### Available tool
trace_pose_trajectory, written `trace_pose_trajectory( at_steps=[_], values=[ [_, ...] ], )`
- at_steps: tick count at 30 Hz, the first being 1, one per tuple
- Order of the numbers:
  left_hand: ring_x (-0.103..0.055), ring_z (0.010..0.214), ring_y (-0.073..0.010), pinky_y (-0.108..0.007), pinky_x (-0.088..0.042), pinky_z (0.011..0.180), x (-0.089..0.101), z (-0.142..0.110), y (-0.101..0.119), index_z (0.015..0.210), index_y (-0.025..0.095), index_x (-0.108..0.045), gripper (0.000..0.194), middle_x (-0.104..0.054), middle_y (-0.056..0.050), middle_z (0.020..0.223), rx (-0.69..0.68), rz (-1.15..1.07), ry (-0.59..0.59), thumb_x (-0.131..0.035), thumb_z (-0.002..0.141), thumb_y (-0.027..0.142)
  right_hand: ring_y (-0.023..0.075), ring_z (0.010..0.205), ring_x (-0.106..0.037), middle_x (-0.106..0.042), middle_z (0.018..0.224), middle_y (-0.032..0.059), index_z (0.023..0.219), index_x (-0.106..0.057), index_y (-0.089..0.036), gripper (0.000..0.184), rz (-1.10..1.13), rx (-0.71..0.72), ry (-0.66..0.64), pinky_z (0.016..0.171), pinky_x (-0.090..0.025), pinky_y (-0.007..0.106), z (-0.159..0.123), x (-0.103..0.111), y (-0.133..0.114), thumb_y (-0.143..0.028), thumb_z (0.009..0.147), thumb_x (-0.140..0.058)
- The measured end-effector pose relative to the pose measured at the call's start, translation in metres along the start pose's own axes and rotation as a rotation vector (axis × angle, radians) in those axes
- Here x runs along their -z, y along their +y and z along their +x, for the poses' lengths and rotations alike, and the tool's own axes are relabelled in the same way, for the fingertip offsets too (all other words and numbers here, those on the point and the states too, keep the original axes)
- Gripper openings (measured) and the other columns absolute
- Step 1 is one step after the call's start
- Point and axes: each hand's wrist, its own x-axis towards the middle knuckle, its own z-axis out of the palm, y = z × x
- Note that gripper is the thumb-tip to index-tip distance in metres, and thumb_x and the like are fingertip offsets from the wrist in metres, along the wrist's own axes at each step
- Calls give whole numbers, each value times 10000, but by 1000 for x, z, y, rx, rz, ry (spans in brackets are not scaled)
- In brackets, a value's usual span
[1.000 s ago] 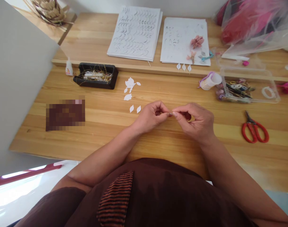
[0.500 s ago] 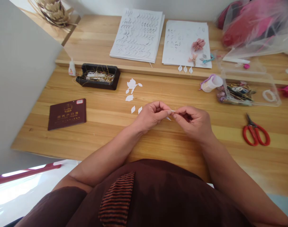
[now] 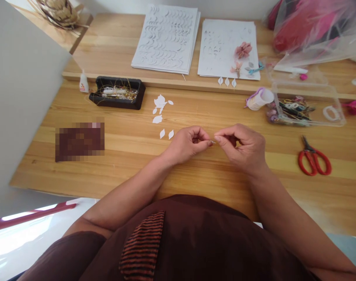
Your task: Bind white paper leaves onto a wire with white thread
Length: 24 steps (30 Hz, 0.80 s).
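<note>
Over the middle of the table my left hand point(image 3: 192, 143) is closed in a pinch on a small white paper leaf point(image 3: 213, 142); only its pointed tip shows past the thumb. My right hand point(image 3: 240, 145) is just to the right, thumb and forefinger pressed together, a narrow gap from the leaf. Whatever lies between those fingertips, if anything, is too small to make out. Left of my left hand lie two white paper leaves point(image 3: 171, 134), with a cluster of white paper cutouts point(image 3: 159, 102) farther back.
Red-handled scissors point(image 3: 314, 160) lie at right. Behind them are a clear plastic box point(image 3: 339, 117) of small supplies and a white roll point(image 3: 261, 98). A black tray point(image 3: 119, 102), a glue bottle point(image 3: 83, 82) and a blurred dark booklet point(image 3: 80, 142) occupy the left. Paper stacks point(image 3: 166, 39) rest on the raised ledge.
My hands were touching at the fingertips around the white piece. Now the right hand has drawn slightly away to the right, and the left keeps hold of the leaf.
</note>
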Motion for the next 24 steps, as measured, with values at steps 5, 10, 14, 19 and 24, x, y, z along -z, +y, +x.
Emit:
trace_pose_trajectory(
  at_steps=[5, 10, 14, 19, 24],
  values=[
    [-591, 675, -83, -231, -444, 666, -1, -2, 6, 781, 139, -655, 232, -687, -10, 751, 42, -100, -141, -821, 773, 301, 147, 660, -634, -771, 809, 12, 866, -776, -243, 29, 183, -156, -9, 611, -486, 300, 2, -2, 12, -261, 883, -761],
    [-488, 576, -49, -210, -375, 576, -2, -3, 14, 765, 142, -666, 280, -644, 22, 675, 47, -225, -92, -885, 712, 307, 152, 670, -653, -774, 799, 11, 859, -778, -236, 38, 304, -251, -61, 614, -500, 295, 1, -8, 16, -264, 878, -761],
    [-373, 492, -26, -213, -266, 487, -1, -1, 11, 780, 145, -670, 256, -629, 31, 665, 11, -279, 2, -841, 756, 335, 135, 641, -622, -757, 769, 1, 866, -759, -233, 42, 318, -239, -84, 589, -476, 278, -2, -10, 13, -262, 895, -750],
    [-360, 477, -20, -217, -261, 474, -2, 3, 6, 808, 154, -660, 235, -717, 0, 774, 38, -274, 120, -794, 772, 344, 129, 622, -596, -762, 805, 10, 892, -754, -227, 45, 212, -137, -82, 567, -454, 279, -5, -10, 6, -224, 910, -714],
    [-521, 593, -52, -208, -412, 600, -1, 5, 3, 792, 158, -643, 200, -718, -10, 778, -14, -211, 179, -773, 788, 310, 118, 562, -540, -727, 752, -4, 925, -773, -231, 97, 94, 13, -70, 546, -432, 287, -5, -9, 0, -174, 890, -703]
  ],
)
